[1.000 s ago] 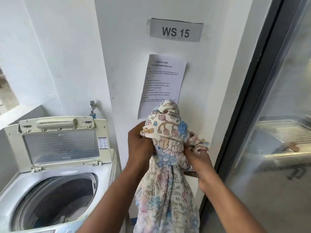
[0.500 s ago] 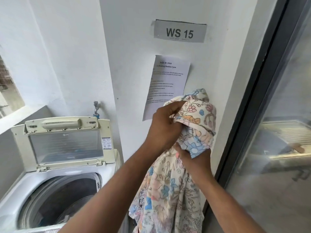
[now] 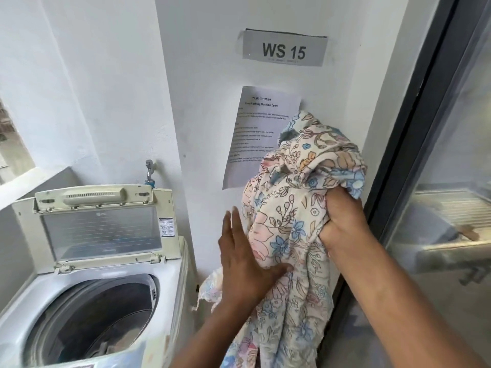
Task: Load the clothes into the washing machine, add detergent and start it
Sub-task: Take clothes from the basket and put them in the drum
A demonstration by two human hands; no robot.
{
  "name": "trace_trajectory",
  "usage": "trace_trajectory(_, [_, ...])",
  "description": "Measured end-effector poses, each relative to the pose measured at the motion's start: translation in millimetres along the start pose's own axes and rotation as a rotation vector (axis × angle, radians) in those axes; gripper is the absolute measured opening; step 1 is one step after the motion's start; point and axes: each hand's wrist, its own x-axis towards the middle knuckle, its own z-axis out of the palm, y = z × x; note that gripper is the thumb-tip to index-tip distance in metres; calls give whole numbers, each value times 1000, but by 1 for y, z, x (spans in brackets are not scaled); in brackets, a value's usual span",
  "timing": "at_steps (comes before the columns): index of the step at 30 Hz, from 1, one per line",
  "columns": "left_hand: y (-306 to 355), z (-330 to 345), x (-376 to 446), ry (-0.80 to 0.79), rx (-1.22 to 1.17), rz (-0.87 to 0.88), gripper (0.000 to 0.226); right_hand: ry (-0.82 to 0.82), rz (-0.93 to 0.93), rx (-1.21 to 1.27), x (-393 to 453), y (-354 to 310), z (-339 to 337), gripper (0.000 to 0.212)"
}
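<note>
A cream floral cloth (image 3: 289, 208) hangs bunched in front of the wall, right of the washing machine. My right hand (image 3: 342, 219) grips its upper bundle in a fist. My left hand (image 3: 244, 261) lies flat against the cloth's left side, fingers spread, thumb pressing the fabric. The white top-loading washing machine (image 3: 170, 274) stands at the lower left with its lid (image 3: 103, 227) raised upright. Its drum (image 3: 87, 322) is open, and some fabric shows at the bottom.
A tap (image 3: 149, 171) sticks out of the wall behind the machine. A printed sheet (image 3: 260, 128) and a "WS 15" sign (image 3: 284, 49) hang on the wall. A dark-framed glass door (image 3: 414, 128) runs along the right.
My left hand has let go of the top of the cloth and dropped to its left side, opened flat. My right hand has risen to grip the bundle alone.
</note>
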Motion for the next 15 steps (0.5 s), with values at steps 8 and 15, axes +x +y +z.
trace_trajectory(8, [-7,6,19,7,-266,-137,51,-156,298,75,-28,-13,-4,44])
trace_trajectory(15, [14,-9,42,122,-672,-204,26,114,120,-556,-38,9,-54,27])
